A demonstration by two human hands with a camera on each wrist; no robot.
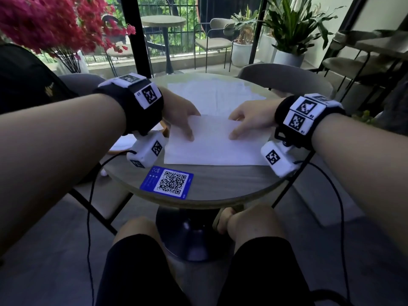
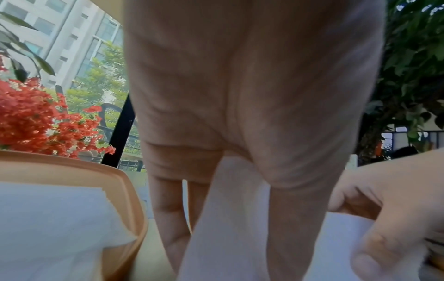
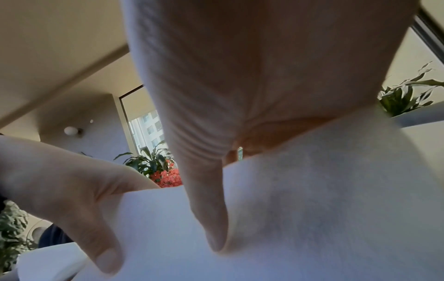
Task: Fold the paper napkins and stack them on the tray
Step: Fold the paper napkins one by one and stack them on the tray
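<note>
A white paper napkin [image 1: 214,146] lies on the round table [image 1: 220,186] in front of me, its far half lifted and folded toward me. My left hand [image 1: 187,127] pinches the fold's left part, thumb on top and fingers behind the sheet [image 2: 228,237]. My right hand [image 1: 240,124] pinches the right part the same way, with the sheet [image 3: 312,209] curving over its fingers. Another unfolded napkin [image 1: 216,96] lies flat farther back. The orange tray [image 1: 165,127] sits under my left wrist; its rim [image 2: 125,186] encloses white folded napkins [image 2: 52,218].
A blue QR card [image 1: 167,182] lies near the table's front edge. Red flowers [image 1: 44,21] stand at the far left, grey chairs [image 1: 284,78] ring the table, and cables hang from both wrist cameras toward the floor.
</note>
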